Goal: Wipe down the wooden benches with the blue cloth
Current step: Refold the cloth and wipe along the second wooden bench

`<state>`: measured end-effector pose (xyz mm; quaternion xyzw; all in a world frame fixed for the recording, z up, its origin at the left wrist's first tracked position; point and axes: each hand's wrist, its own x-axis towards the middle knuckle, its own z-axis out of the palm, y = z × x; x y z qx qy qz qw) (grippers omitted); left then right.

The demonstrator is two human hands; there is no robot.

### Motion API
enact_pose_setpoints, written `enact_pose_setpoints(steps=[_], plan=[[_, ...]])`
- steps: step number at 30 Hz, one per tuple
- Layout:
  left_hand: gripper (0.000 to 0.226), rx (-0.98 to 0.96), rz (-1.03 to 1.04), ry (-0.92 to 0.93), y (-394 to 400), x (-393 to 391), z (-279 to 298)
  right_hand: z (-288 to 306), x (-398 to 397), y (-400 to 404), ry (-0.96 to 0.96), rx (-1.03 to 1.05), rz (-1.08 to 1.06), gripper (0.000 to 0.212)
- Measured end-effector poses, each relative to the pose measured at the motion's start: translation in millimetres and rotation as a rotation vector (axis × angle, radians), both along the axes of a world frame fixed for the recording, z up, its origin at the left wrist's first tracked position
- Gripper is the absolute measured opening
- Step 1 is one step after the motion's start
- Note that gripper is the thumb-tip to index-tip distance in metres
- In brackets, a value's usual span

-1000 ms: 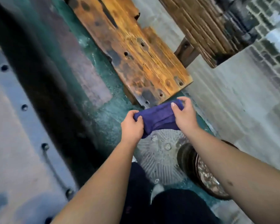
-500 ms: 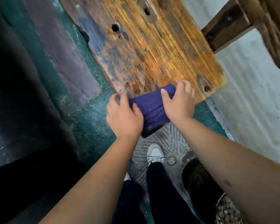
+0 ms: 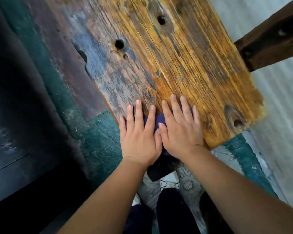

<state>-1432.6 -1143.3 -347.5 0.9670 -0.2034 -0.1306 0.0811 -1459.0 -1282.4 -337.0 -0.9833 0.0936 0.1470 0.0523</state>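
Left hand and right hand, fingers flat, press folded blue cloth on weathered wooden plank bench near edge; wiping apparently just starting, most surface left.

A weathered wooden bench carries the blue cloth at its near edge, flattened under two hands.

Flat hands on blue cloth

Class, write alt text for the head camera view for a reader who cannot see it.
Two bare hands, left hand and right hand, press flat on a folded blue cloth at the near end of a weathered orange-brown wooden bench.
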Motion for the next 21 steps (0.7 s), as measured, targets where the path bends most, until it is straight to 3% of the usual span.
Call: enact_pose_setpoints(steps=[12,21], plan=[[0.061,0.024,0.254,-0.066,-26.2,212.7,2.0,-6.4,245.7,-21.3,-0.091,0.031,0.155,0.063],[0.062,-0.015,0.235,-0.125,-23.1,337.2,0.4,-7.5,369.7,-19.7,-0.198,0.013,0.207,0.061]])
